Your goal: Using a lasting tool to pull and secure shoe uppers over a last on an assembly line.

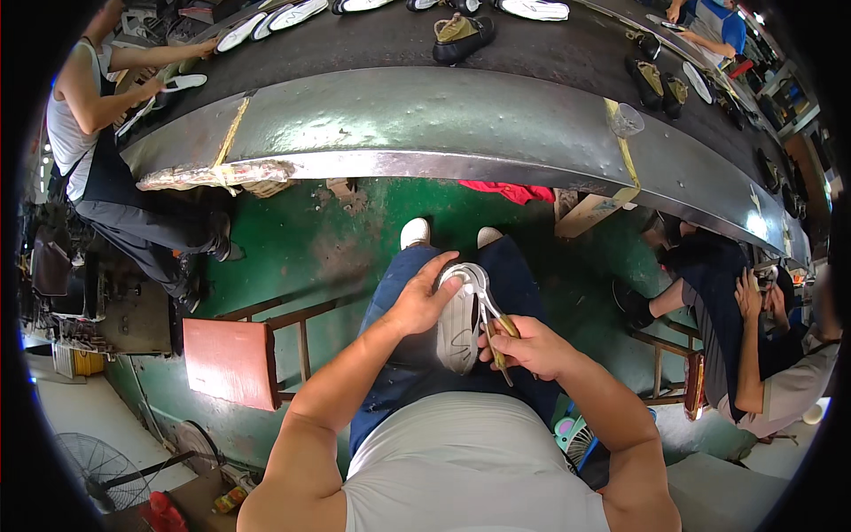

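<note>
Above my lap is a white shoe [457,335], its pale underside facing up and one end pointing toward me. My left hand [420,298] is closed round the far end, the thumb pressing on top. In my right hand [532,348] are metal pliers [481,282] with rounded jaws and brassy handles. The jaws meet the shoe's far end, close to my left fingers. What exactly they pinch is hidden. The handles stand a little apart within my right fingers.
Ahead runs a dark conveyor belt [372,46] with a metal side [372,111], carrying white soles and dark shoes [463,37]. A brown stool [232,363] is at left. People work at left [84,106], right [789,377] and far right [714,31]. A fan [102,474] stands lower left.
</note>
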Demonstrator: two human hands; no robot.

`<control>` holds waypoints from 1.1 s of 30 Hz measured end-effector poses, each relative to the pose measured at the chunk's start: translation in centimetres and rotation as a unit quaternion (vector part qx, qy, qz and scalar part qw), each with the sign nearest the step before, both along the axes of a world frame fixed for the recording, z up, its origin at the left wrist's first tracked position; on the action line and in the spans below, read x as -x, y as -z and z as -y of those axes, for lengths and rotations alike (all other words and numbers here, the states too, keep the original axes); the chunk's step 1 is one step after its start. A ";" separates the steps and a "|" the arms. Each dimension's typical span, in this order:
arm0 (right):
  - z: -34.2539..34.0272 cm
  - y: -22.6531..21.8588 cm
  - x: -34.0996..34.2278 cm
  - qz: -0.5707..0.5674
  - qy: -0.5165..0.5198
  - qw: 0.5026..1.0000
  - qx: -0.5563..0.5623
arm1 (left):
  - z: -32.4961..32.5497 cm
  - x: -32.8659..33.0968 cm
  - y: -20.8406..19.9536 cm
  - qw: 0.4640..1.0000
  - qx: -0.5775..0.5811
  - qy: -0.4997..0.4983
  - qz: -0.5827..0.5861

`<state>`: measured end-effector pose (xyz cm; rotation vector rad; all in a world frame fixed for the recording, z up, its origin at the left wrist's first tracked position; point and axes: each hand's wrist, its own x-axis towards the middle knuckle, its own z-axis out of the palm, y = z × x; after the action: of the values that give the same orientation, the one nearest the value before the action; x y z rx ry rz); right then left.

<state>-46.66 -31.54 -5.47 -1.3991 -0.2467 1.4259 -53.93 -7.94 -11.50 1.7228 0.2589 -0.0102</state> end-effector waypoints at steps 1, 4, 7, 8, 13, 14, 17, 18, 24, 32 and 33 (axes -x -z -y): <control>-0.2 0.0 -0.2 -0.020 -0.004 1.000 0.007 | -0.1 0.1 0.5 1.000 -0.020 -0.009 0.017; -1.0 0.3 -0.8 0.050 -0.046 0.996 0.057 | -0.2 0.0 0.8 0.999 0.026 -0.032 -0.003; -1.0 4.3 0.2 0.270 -0.052 0.960 0.059 | -0.4 -0.1 1.2 0.997 0.054 -0.044 -0.025; -1.1 5.8 0.6 0.395 -0.024 0.918 0.017 | -0.6 -0.1 1.9 0.997 0.055 -0.047 -0.023; -1.9 8.0 2.0 0.473 0.038 0.880 0.019 | -1.2 0.0 3.1 0.998 0.007 -0.039 0.058; -1.4 7.4 2.0 0.476 0.013 0.879 0.028 | -1.3 0.1 2.9 0.998 0.007 -0.039 0.057; -0.4 4.9 2.0 0.494 -0.041 0.867 0.054 | -1.9 0.4 1.7 0.993 0.117 0.004 -0.003; 0.0 4.0 2.2 0.509 -0.073 0.855 0.072 | -1.8 0.5 1.3 0.992 0.123 0.012 -0.010; -1.0 1.8 1.0 0.486 -0.138 0.853 0.133 | -0.7 -0.6 2.0 0.964 0.242 -0.084 -0.073; -1.1 -2.1 -0.2 0.241 -0.032 0.966 0.090 | -1.1 -1.2 2.2 0.984 0.142 -0.072 -0.081; -1.6 -0.6 0.0 0.364 0.033 0.931 0.018 | -1.1 -1.3 2.1 0.984 0.143 -0.069 -0.082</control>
<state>-46.66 -29.90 -4.91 -1.9059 -0.6392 0.8016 -52.66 -6.84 -13.62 1.4171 0.4758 -0.0834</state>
